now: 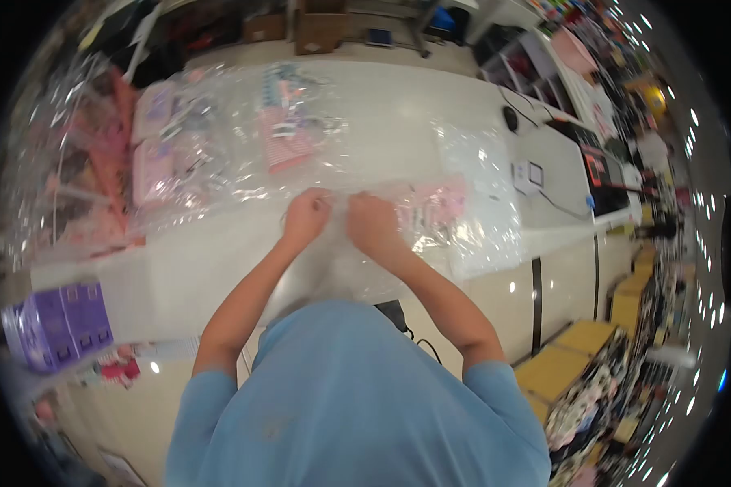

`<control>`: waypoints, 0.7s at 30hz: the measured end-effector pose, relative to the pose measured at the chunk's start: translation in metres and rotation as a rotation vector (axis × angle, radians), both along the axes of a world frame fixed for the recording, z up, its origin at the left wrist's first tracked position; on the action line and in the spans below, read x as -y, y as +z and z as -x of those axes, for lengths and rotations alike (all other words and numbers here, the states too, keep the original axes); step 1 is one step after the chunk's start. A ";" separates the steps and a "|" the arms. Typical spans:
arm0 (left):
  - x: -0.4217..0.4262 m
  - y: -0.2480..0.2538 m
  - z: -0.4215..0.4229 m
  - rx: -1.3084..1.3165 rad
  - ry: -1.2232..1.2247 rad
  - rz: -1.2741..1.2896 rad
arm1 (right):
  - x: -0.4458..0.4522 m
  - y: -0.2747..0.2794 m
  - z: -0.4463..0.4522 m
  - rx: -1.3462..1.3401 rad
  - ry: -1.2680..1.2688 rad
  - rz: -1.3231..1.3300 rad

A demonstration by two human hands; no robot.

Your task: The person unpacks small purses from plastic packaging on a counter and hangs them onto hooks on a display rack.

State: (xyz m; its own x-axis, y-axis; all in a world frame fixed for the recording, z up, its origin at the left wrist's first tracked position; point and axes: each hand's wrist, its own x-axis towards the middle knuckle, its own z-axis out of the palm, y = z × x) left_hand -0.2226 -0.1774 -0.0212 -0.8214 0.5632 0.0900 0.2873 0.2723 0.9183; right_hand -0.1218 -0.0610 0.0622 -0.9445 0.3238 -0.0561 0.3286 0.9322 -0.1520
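Note:
My left hand and my right hand are close together over the white table, both with fingers pinched on a clear plastic bag. Motion blurs the fingertips, and the thin film between them is hard to make out. To the right of my right hand, a pink patterned item shows through the plastic. Beyond my left hand lies another clear bag with a pink striped and blue item in it.
Pink cases in clear wrap and a large plastic-covered pink bundle fill the table's left. A purple box stands at the near left. Clear plastic packaging, a black mouse and a cabled device lie to the right.

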 end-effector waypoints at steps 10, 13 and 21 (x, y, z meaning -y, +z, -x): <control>0.003 -0.042 0.037 0.285 -0.121 0.057 | -0.030 0.001 -0.089 -0.685 -0.361 0.319; 0.006 -0.045 0.042 0.320 -0.138 0.093 | -0.078 -0.025 -0.151 -0.716 -0.574 0.185; 0.000 -0.031 0.056 0.440 -0.084 0.186 | -0.171 -0.080 -0.249 -0.463 -0.820 -0.048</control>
